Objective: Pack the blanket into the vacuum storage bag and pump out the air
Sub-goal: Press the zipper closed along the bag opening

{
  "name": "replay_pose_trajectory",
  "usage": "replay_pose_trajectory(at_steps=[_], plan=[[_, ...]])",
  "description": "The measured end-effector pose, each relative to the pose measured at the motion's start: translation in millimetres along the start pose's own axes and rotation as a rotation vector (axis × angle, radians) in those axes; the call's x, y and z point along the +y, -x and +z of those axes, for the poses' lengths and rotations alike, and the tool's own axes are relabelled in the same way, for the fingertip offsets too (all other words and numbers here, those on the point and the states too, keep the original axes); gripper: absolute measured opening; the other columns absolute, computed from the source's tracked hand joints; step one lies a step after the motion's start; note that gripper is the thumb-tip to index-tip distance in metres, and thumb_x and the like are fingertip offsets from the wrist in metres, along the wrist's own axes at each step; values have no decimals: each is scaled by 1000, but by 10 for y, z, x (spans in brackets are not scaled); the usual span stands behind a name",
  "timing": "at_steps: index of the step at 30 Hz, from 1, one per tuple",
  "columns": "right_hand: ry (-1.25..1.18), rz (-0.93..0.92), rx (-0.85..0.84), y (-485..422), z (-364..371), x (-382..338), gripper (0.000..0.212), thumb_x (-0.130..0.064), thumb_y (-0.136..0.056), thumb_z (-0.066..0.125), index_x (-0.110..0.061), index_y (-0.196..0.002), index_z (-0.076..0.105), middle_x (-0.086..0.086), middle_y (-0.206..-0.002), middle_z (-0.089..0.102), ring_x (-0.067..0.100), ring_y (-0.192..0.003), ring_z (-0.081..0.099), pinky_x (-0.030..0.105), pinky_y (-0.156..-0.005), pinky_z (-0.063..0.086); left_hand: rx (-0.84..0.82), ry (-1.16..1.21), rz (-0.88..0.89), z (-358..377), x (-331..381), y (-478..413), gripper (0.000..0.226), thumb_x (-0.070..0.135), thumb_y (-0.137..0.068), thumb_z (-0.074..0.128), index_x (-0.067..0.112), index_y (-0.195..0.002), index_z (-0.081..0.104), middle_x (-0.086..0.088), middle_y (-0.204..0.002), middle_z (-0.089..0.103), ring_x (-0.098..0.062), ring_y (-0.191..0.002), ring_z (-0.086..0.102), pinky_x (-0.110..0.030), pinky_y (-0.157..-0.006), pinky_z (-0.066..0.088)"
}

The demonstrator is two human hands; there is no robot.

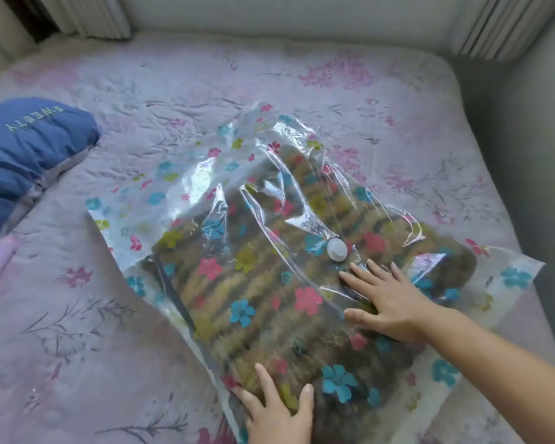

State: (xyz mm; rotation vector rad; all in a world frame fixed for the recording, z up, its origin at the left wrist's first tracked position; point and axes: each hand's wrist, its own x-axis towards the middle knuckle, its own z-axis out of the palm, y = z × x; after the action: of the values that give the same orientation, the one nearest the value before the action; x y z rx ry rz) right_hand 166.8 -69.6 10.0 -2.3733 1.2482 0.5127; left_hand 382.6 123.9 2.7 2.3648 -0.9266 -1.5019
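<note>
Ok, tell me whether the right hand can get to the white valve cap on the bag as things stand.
Probably yes. The right hand lies flat on the vacuum bag, its fingertips just short of the white valve cap. Nothing lies between them, and the cap sits exposed on top of the plastic.

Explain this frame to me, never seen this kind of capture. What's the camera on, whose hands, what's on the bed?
There is no machine here. One wide-angle camera sits on a person's head, looking forward and down, so the two bare hands are the wearer's own. The left hand and the right hand lie flat with fingers spread, pressing on a clear vacuum storage bag printed with coloured flowers. Neither hand grips anything. Inside the bag is a folded brown and yellow fuzzy blanket. The round white valve sits on top of the bag, just beyond the right fingertips. The bag lies on a bed with a pink floral bedspread. A blue pillow lies at the left.
</note>
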Motion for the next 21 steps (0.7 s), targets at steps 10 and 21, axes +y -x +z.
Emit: replay_pose_trajectory(at_steps=[10,21], plan=[[-68,-6,77,334,171,-53,90,-86,-84,5,-38,-160,3,-15,-168,7,13,-155,-9,47,-125,-10,-303,-455,127,11,411,375,97,92,-71,44,19,-131,66,-5,-137,68,-25,-129,61,-33,-105,49],[-129,93,164,-179,162,-229,78,-66,-99,26,-26,-161,0,-3,-170,2,17,-156,-4,44,-125,-7,250,-989,678,-619,1037,-1229,86,79,-95,21,34,-166,2,-12,-173,-14,-31,-160,-17,-51,-128,-10]])
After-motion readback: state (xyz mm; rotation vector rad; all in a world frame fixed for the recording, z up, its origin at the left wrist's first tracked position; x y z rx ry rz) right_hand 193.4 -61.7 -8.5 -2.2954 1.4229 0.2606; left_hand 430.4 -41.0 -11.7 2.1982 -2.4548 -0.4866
